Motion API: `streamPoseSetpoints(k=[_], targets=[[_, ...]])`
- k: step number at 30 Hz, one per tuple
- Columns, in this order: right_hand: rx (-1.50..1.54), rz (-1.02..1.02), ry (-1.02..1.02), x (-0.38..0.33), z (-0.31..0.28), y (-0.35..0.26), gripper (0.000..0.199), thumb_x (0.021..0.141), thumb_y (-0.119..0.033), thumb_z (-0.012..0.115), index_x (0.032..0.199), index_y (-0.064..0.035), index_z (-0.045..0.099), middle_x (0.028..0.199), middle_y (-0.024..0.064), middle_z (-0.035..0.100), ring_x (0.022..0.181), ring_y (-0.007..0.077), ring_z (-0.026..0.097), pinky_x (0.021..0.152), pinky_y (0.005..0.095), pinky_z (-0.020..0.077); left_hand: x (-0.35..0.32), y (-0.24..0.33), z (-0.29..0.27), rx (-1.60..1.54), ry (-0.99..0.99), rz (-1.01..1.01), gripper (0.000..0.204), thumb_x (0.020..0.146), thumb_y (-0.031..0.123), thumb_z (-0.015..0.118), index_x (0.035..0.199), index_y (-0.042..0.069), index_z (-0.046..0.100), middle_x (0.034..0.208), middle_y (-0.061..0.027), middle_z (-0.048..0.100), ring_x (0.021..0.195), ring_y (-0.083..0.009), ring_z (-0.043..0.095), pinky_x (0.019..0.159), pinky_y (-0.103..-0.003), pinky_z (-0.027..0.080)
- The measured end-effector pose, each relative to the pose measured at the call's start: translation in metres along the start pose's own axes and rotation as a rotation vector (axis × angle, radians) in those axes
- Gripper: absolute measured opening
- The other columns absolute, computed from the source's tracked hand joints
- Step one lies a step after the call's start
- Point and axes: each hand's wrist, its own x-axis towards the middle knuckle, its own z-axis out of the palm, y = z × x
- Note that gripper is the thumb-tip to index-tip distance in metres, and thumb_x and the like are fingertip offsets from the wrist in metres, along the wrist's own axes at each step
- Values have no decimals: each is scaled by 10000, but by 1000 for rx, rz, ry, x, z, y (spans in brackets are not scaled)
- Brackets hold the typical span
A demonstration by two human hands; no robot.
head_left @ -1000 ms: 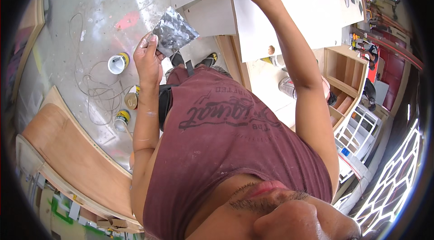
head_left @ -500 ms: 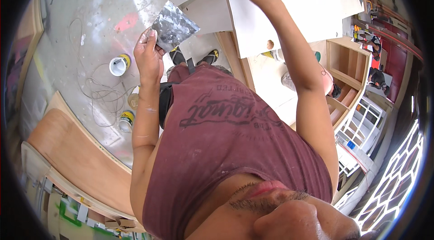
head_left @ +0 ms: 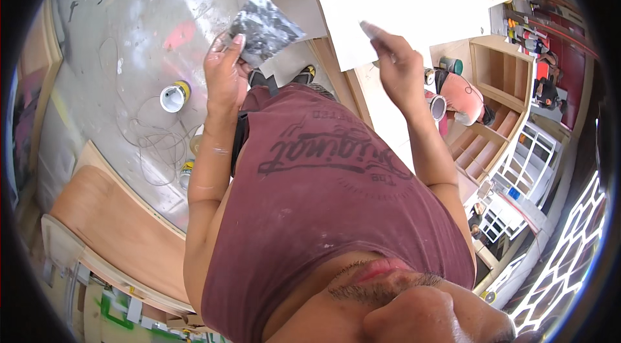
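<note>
My left hand grips a square plate by its near edge, thumb on top. The plate is dark and streaked with white and grey paste, and it is held over the floor beside the panels. To the right, my right hand hovers by the near edge of a large white panel. Its fingers are pressed together and slightly blurred. A thin greyish tip shows at the fingertips, but I cannot make out what it is.
On the floor at left are an open paint can, a second can and a loose cable. A curved wooden piece lies lower left. At right, a person bends beside cans and a wooden shelf unit.
My right hand has drawn back from the panel's far part toward its near edge. My left hand and the plate have moved slightly right and up.
</note>
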Motion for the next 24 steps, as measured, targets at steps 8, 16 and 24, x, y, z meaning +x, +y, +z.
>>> streamPoseSetpoints(k=[8,16,24], targets=[[559,249,-29,1,32,-27,359,948,-211,612,1229,11,594,953,41,656,870,81,589,758,220,496,-18,-20,46,50,-62,-102,309,900,104,657,1177,29,542,939,-24,673,677,-34,598,474,-175,397],[590,309,-4,-1,10,-21,299,940,-139,592,1176,44,610,937,75,690,825,93,639,739,240,527,-20,-1,41,46,-49,21,272,932,94,594,1182,-1,541,962,-56,671,752,-90,644,536,-198,481],[449,193,-94,23,27,-22,357,873,-245,700,1091,34,648,881,52,677,790,71,596,715,216,490,-49,-15,14,589,-121,30,269,963,133,558,1182,-18,594,837,30,603,653,-7,501,561,-175,416]])
